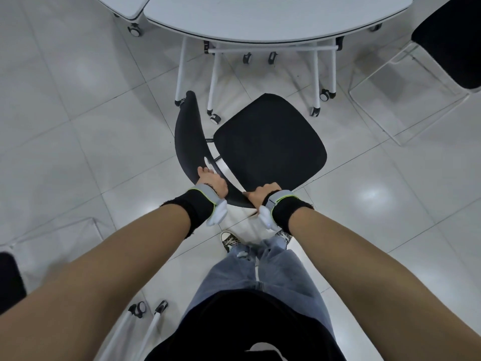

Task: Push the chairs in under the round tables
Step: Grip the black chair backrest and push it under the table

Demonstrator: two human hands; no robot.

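Note:
A black chair [270, 142] stands on the tiled floor just in front of me, its seat turned toward the right and its curved backrest [186, 136] running along the left and near side. My left hand [212, 182] grips the backrest's near end. My right hand [263, 194] grips the same backrest rim a little further right. The round white table [260, 19] lies beyond the chair at the top of the view. The chair's seat is outside the table's edge, close to the table's wheeled white legs [213, 82].
A second black chair [450, 45] with a white wire frame stands at the upper right beside the table. Another white table edge [125, 6] shows at the upper left. Castors and white legs [145, 311] of other furniture sit at my lower left, beside a dark chair [10, 280].

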